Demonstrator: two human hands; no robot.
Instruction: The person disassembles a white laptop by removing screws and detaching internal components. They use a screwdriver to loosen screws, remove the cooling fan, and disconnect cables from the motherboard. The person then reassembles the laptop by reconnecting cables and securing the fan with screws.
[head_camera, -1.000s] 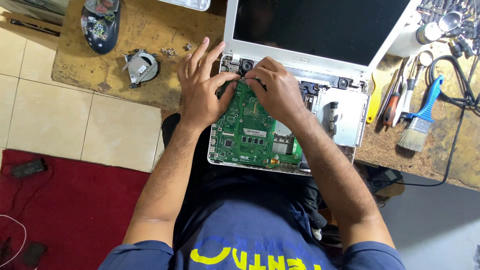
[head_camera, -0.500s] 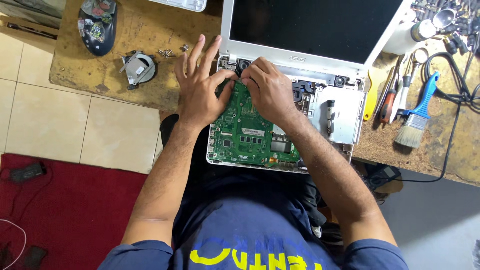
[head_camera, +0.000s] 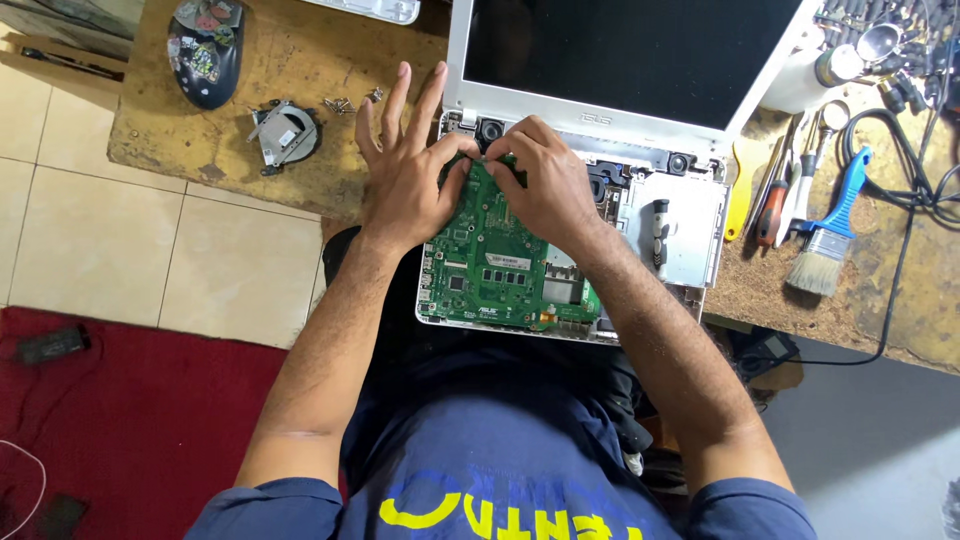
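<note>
Both hands meet at the far edge of the green circuit board (head_camera: 500, 265) inside the opened white laptop (head_camera: 640, 130): the left hand (head_camera: 405, 175) pinches it with thumb and forefinger, other fingers splayed, while the right hand (head_camera: 545, 185) curls its fingertips onto it. A pale rectangular label sits mid-board, nearer the person than the hands, which hide the board's far edge. Left on the worn bench (head_camera: 300, 60) lie a round fan (head_camera: 284, 132) and a stickered dark mouse (head_camera: 205, 48); right, a blue-handled brush (head_camera: 830, 235).

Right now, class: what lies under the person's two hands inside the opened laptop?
The left hand and right hand rest on the top edge of the green circuit board, seated in the white laptop base. What the fingertips pinch there is covered.
</note>
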